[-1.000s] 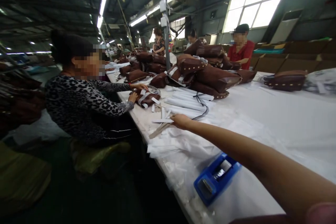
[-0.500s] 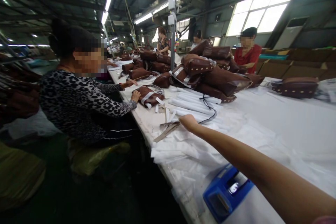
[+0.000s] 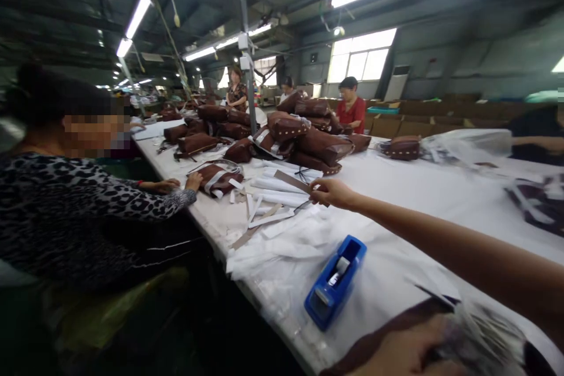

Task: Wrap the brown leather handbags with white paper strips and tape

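My right hand reaches far across the table, its fingers pinched on one end of a flat grey-brown strip. The strip is raised above a bundle of white rolls. Below it lie loose white strips and another grey-brown strip. At the bottom edge my left hand is blurred, over a brown leather piece that looks like part of a bag. Beside its fingers is a crumpled clear and grey bundle. A dark pointed thing sticks out there; its kind is unclear.
A blue tape dispenser stands on the white-covered table. Brown leather bags are piled farther back. A co-worker in a leopard-print top handles a brown bag at the left. Another person in red is beyond the pile.
My view has swung right. My right hand has lifted a grey-brown strip off the scattered strips. My left hand and the brown leather piece have come into view at the bottom.
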The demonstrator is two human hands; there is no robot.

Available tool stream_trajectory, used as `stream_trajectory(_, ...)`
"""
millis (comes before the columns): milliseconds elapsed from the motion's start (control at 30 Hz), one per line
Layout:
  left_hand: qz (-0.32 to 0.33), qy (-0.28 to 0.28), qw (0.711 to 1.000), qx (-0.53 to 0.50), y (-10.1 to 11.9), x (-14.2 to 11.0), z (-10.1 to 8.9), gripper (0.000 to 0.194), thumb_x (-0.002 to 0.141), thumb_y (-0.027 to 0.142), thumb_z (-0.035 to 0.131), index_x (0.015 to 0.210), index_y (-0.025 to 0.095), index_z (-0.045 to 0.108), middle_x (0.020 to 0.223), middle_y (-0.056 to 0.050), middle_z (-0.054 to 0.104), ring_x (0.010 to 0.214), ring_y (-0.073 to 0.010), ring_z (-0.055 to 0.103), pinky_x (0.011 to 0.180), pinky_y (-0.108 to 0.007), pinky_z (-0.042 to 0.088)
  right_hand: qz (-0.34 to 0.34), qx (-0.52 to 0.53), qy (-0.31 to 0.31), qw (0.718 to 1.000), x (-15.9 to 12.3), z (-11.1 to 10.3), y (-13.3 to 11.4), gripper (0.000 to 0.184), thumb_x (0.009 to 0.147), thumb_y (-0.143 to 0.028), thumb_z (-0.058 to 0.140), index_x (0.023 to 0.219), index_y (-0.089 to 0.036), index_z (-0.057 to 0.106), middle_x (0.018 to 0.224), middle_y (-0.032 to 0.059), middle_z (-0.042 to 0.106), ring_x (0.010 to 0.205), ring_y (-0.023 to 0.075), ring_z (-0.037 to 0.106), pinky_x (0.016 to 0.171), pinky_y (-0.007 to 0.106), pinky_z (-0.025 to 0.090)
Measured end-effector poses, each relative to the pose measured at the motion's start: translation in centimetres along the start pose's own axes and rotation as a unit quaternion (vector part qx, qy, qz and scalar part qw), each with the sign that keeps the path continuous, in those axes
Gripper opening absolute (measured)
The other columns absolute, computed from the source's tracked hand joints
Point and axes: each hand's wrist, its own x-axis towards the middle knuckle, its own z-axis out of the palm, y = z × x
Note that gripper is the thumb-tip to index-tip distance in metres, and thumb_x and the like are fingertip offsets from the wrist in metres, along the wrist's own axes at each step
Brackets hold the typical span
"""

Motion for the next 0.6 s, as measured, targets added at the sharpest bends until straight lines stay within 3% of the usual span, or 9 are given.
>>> stream_trajectory(67, 0.007, 0.02, 1.0, -0.011, 0.1, 0.2, 0.9, 0.053, 0.091, 0.041, 0.059, 0.141, 0.024, 0.055, 0.134, -0.005, 0.064, 0.126, -0.0299, 0.057, 0.11, -0.042, 0.042, 0.034, 0.14, 0.022, 0.989, -5.8, -3.4, 0.6, 0.035, 0.098, -0.04, 0.052, 0.121, -0.017, 0.064, 0.098, 0.0089, 0.077, 0.075, 0.0156, 0.071, 0.058, 0.022, 0.052)
stream_trajectory(167, 0.029, 0.044, 0.999, 0.007, -0.6, 0.5, 2.1, 0.051, 0.091, 0.031, 0.06, 0.14, 0.023, 0.055, 0.139, -0.004, 0.061, 0.132, -0.027, 0.052, 0.116, -0.04, 0.035, 0.096, 0.315, 0.101, 0.939, -16.7, -7.1, 1.0, 0.045, 0.085, -0.055, 0.067, 0.099, -0.014, 0.072, 0.089, 0.0118, 0.076, 0.071, 0.0172, 0.069, 0.051, 0.022, 0.047)
stream_trajectory(300, 0.015, 0.05, 0.998, 0.041, -2.2, 0.7, 3.3, 0.049, 0.093, 0.032, 0.058, 0.141, 0.024, 0.053, 0.148, -0.004, 0.053, 0.141, -0.0252, 0.041, 0.122, -0.04, 0.026, 0.191, 0.319, 0.214, 0.903, -31.7, -8.8, 0.0, 0.045, 0.078, -0.059, 0.072, 0.088, -0.015, 0.074, 0.078, 0.0087, 0.074, 0.062, 0.0136, 0.064, 0.048, 0.021, 0.041)
stream_trajectory(400, -0.015, 0.072, 0.996, 0.059, -3.0, 0.7, 3.8, 0.052, 0.093, 0.038, 0.06, 0.142, 0.023, 0.052, 0.15, -0.004, 0.049, 0.143, -0.0265, 0.038, 0.123, -0.042, 0.024, 0.285, 0.313, 0.251, 0.871, -41.0, -7.5, -1.5, 0.046, 0.079, -0.06, 0.071, 0.086, -0.015, 0.074, 0.07, 0.0076, 0.072, 0.057, 0.0134, 0.062, 0.046, 0.021, 0.04)
stream_trajectory(467, -0.035, 0.087, 0.994, 0.059, -3.2, 0.6, 4.2, 0.053, 0.092, 0.041, 0.062, 0.142, 0.025, 0.052, 0.151, -0.004, 0.048, 0.144, -0.0272, 0.038, 0.122, -0.043, 0.027, 0.326, 0.332, 0.24, 0.852, -45.7, -5.6, -2.4, 0.046, 0.079, -0.061, 0.07, 0.085, -0.015, 0.074, 0.066, 0.007, 0.071, 0.056, 0.0137, 0.061, 0.045, 0.022, 0.04)
stream_trajectory(600, -0.053, 0.104, 0.992, 0.051, -3.1, 0.6, 5.2, 0.057, 0.09, 0.041, 0.064, 0.143, 0.026, 0.05, 0.154, -0.003, 0.045, 0.145, -0.0273, 0.034, 0.121, -0.042, 0.03, 0.341, 0.398, 0.174, 0.834, -51.6, -0.7, -2.9, 0.046, 0.083, -0.061, 0.065, 0.087, -0.016, 0.073, 0.075, 0.0083, 0.074, 0.064, 0.0163, 0.066, 0.049, 0.022, 0.043)
